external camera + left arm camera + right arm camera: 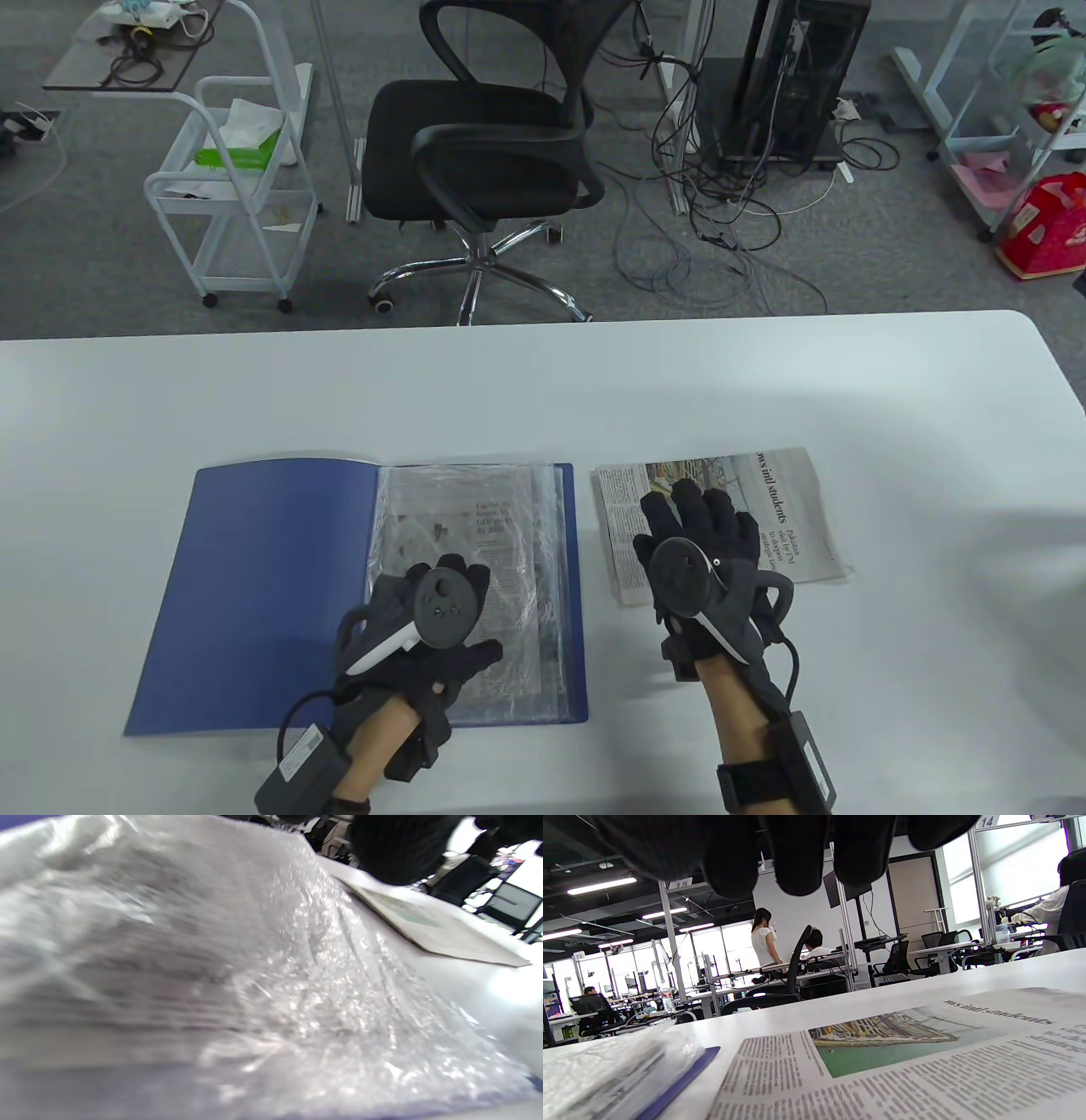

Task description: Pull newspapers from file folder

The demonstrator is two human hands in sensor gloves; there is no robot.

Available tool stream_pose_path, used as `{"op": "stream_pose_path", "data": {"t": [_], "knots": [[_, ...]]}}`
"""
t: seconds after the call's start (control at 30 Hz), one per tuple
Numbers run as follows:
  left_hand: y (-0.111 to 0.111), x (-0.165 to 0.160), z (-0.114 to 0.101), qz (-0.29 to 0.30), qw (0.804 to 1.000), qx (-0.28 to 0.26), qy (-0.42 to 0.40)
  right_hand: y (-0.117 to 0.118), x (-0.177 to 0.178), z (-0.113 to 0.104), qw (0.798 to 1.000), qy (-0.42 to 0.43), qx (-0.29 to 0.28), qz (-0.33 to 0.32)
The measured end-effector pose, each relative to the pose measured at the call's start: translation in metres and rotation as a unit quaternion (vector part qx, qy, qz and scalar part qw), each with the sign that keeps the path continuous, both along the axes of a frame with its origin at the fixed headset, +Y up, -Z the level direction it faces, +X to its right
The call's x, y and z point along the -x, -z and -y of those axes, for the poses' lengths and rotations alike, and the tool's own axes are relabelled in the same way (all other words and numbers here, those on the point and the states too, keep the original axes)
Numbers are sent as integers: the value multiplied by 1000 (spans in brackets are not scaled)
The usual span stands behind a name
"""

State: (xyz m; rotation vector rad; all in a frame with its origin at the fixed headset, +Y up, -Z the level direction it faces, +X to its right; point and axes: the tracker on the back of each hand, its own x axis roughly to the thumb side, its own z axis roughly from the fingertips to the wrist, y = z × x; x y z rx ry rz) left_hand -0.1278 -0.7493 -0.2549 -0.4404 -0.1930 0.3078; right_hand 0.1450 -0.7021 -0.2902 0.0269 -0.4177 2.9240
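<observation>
- Left hand [424, 628]: palm down over the clear plastic sleeves [475, 560] on the right page of the open blue file folder [263, 586]. Fingers loosely spread. Whether it presses or grips the plastic, cannot tell.
- Left wrist view: crinkled sleeve plastic [263, 984] fills the frame, blurred; print shows faintly beneath it.
- Newspaper in sleeve [484, 531]: a printed sheet is visible through the plastic, inside the folder, just ahead of the left hand.
- Right hand [704, 552]: over the loose newspaper [789, 518] that lies flat just right of the folder, not touching it. Fingers extended and together, holding nothing. In the right wrist view the fingertips [801, 861] hang above the page [925, 1065]; contact with the paper, cannot tell.
- Folder: lies open and flat on the white table [594, 382], left cover bare blue, near the table's front edge.
- Beyond the table, behind the folder: a black office chair [492, 144], a white wire cart [233, 195] to its left, a tangle of cables [730, 221] to its right.
</observation>
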Motion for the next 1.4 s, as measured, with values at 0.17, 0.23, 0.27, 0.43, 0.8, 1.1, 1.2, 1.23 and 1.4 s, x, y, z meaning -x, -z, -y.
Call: {"op": "stream_pose_path", "data": {"t": [0.17,0.23,0.27,0.43,0.8,1.1,1.2,1.23,1.4], "knots": [[5,-21,38,-60,993,85,61,-2,2,-1,1000,-1,-4,-9],[4,-23,33,-62,994,36,87,-3,3,0,1000,-5,-4,-12],[5,-23,31,-76,994,16,77,-3,3,0,1000,-7,-4,-12],[8,0,3,-124,991,-44,-1,-3,4,0,1000,-3,-3,-13],[-26,149,-36,-334,912,-121,-207,-5,0,-5,999,26,-16,-14],[-31,206,-3,-426,891,-51,-148,-4,-4,1,1000,21,-4,-11],[-31,216,4,-442,888,-30,-125,-3,-6,2,1000,24,1,-9],[-32,219,5,-447,886,-27,-118,-3,-6,3,1000,25,1,-9],[-37,226,-10,-461,877,-78,-108,-2,-7,2,1000,27,1,-6]]}}
